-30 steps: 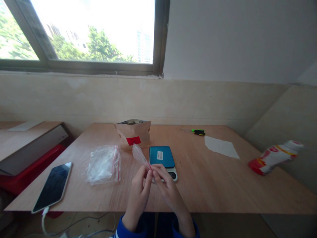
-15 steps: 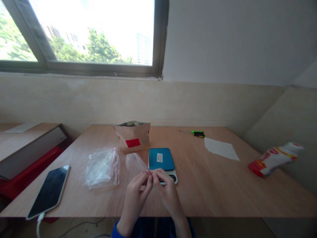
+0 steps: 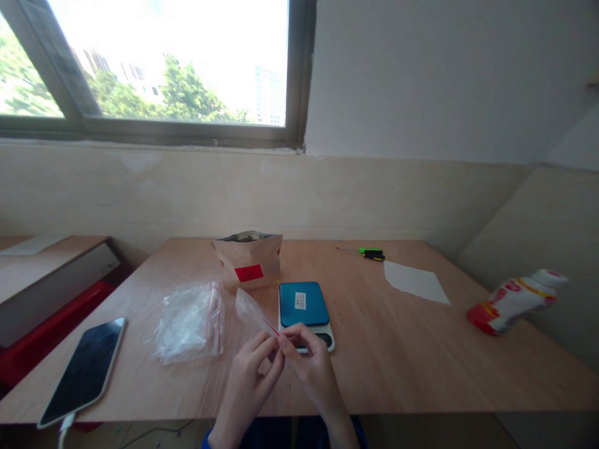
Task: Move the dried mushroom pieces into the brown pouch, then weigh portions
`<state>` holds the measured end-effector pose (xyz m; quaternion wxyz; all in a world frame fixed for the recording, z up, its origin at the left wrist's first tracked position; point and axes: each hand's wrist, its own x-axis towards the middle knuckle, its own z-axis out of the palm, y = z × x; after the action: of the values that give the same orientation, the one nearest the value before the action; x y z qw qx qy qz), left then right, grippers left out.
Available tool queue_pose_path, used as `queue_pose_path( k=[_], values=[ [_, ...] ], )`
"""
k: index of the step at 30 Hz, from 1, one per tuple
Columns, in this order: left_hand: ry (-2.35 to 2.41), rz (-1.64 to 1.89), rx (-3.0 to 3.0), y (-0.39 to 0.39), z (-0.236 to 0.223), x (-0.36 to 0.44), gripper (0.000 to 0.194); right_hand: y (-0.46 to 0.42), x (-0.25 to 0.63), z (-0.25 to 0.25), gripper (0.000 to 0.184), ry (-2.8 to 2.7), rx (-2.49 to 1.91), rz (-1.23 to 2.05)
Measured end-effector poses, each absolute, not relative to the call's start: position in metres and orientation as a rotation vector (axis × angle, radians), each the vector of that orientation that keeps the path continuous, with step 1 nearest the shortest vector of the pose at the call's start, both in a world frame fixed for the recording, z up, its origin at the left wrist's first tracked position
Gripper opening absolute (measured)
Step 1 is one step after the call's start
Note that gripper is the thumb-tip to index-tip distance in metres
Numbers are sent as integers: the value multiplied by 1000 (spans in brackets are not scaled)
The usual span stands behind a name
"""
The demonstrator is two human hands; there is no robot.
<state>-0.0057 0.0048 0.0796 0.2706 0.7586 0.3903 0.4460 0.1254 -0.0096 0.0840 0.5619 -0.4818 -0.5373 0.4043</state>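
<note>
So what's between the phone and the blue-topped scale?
The head view shows a pile of clear bags, then the left hand pinching a plastic bag.

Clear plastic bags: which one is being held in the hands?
The single bag, held between the left hand and right hand; the other bags lie together on the table.
</note>
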Motion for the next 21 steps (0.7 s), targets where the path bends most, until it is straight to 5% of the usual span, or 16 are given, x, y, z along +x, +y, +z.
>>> queue_pose_path(
  k=[12,21],
  values=[
    [1099,1217,1881,11,70,-19,38,-7,117,83,23,-1374,-1058,918],
    [1315,1396,1802,15,65,-29,26,-9,126,82,30,-1377,-1108,1138]
  ],
)
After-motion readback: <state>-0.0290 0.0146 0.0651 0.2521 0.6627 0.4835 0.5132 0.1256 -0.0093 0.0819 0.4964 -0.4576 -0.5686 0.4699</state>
